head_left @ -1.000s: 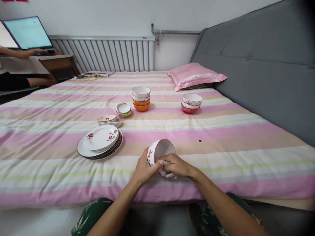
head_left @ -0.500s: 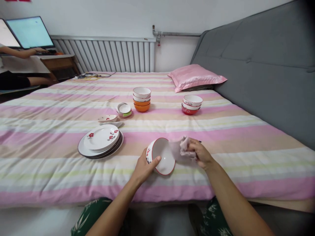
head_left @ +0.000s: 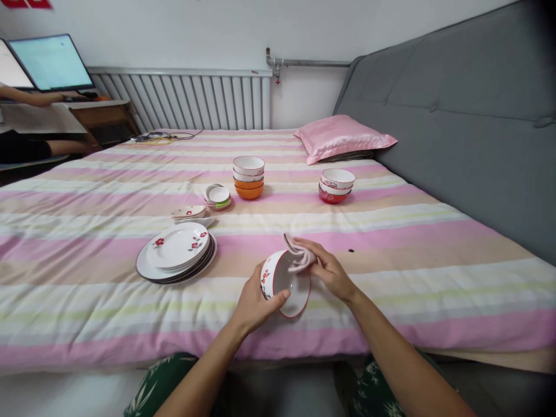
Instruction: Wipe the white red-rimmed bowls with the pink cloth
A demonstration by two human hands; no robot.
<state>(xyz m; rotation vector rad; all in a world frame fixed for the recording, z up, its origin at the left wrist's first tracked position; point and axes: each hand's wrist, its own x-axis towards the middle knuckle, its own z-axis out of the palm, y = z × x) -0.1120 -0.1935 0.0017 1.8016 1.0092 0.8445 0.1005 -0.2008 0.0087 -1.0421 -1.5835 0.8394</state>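
My left hand [head_left: 257, 301] grips a white bowl [head_left: 297, 294] with a red rim and red blossoms on its outside. The bowl is tilted, its mouth facing right, and my left thumb lies over the rim. In my right hand [head_left: 329, 269] is a pale pink cloth [head_left: 299, 255], held against the bowl's upper rim and partly inside it. To the left lies a stack of plates [head_left: 174, 246], the top ones white with red flowers. Beyond it are small dishes [head_left: 189, 212] and a pile of little bowls [head_left: 218, 196].
A stack of white and orange bowls [head_left: 249, 178] stands farther back on the striped bed [head_left: 391, 231]. White and red bowls [head_left: 336, 186] are stacked to the right, before a pink pillow [head_left: 345, 138]. A person's arm [head_left: 32, 95] rests at a desk with monitors, far left.
My right hand has brought the cloth left from beside the bowl onto its upper rim. A small black thing on the sheet now shows fully. The view has shifted slightly.
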